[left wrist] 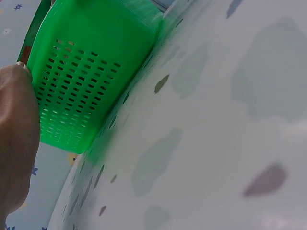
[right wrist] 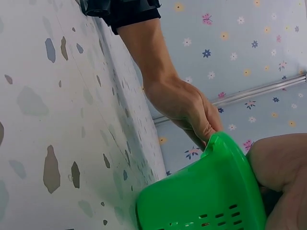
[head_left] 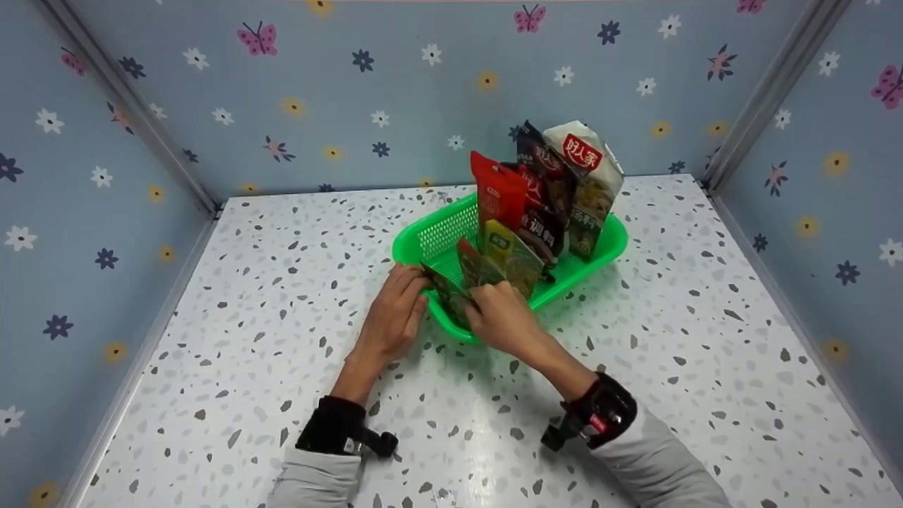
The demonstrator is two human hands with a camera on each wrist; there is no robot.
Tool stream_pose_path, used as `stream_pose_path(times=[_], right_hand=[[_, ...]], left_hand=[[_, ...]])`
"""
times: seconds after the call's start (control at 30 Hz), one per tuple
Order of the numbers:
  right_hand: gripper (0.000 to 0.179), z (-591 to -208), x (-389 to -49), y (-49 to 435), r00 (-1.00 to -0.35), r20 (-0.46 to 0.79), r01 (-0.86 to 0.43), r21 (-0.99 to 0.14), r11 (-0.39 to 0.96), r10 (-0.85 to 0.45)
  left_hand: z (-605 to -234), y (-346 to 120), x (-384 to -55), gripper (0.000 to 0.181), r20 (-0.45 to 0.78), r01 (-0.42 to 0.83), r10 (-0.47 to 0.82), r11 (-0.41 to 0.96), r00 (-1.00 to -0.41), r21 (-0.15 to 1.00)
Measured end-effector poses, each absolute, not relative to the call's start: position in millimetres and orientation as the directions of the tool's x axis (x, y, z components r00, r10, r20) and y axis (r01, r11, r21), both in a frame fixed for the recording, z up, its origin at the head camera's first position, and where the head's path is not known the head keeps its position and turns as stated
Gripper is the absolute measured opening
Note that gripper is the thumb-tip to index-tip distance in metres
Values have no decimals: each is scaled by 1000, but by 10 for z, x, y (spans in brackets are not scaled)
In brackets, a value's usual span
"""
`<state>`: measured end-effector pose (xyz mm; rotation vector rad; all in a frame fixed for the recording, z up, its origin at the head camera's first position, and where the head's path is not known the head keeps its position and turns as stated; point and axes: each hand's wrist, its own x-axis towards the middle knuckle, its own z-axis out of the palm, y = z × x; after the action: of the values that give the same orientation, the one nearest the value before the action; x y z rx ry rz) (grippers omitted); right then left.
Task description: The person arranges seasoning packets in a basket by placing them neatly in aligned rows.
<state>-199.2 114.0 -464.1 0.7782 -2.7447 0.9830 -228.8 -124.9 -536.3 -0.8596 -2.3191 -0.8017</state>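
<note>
A green plastic basket (head_left: 407, 242) with perforated sides stands on the speckled table, holding several upright seasoning packets. My left hand (head_left: 395, 314) grips its near-left rim; the left wrist view shows that hand (left wrist: 18, 129) beside the holed wall. Inside the near end, my right hand (head_left: 504, 317) pinches a dark green packet (head_left: 444, 291) that leans along the left wall. Close behind those fingers are a yellow-green packet (head_left: 518, 261) and a small reddish packet (head_left: 473, 262). In the right wrist view, the right hand (right wrist: 283, 163) reaches over the rim, its fingertips hidden.
Toward the basket's far end stand a red packet (head_left: 497, 190), dark packets (head_left: 543, 159) and a tall white packet (head_left: 600, 180), all rising above the rim. Flower-patterned panels (head_left: 423, 99) enclose the white speckled table (head_left: 282, 261) at the back and both sides.
</note>
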Motion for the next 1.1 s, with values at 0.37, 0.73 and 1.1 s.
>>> stream_pose_path(times=[0.37,0.73,1.1], right_hand=[[58,-4615,-1985,1130,-899,218,-434,-556,709,-379],[62,-4603,-1971,1126,-920,192,-391,-532,751,-343],[24,-4597,-1952,1106,-924,233,-381,-518,766,-303]], left_hand=[[-5368,-1241,-2282,17,665,709,373,614,-647,345],[-5353,-1225,-2278,15,654,709,381,611,-654,354],[-5367,-1243,-2273,20,654,707,380,615,-654,349]])
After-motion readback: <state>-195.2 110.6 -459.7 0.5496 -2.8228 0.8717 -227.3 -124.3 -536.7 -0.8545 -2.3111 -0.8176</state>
